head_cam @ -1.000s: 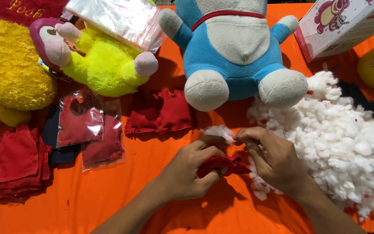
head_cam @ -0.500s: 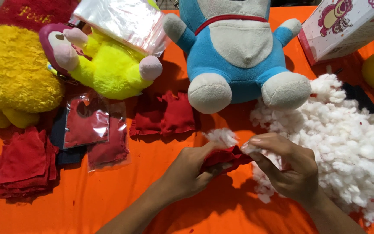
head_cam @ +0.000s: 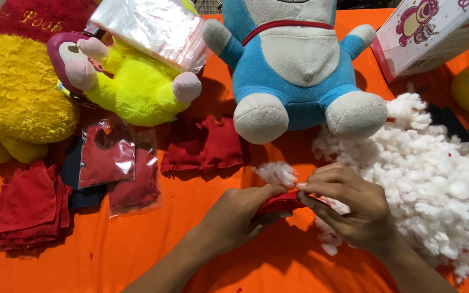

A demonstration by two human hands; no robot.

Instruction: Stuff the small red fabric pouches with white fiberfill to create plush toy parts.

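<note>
Orange cloth (head_cam: 137, 260) covers the table; near me, my left hand (head_cam: 234, 217) and right hand (head_cam: 354, 209) pinch together a red fabric pouch (head_cam: 278, 203), beside the white stuffing pile (head_cam: 441, 184).

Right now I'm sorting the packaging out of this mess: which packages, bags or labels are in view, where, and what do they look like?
Cardboard box: top right corner, tilted, pink and white with a pink cartoon bear picture.
Stack of clear plastic bags: top, lying on the yellow-green plush toy, glossy, empty.
Clear bagged red fabric pieces: left of centre on the orange cloth, flat, rectangular.
No screens or signs.
</note>
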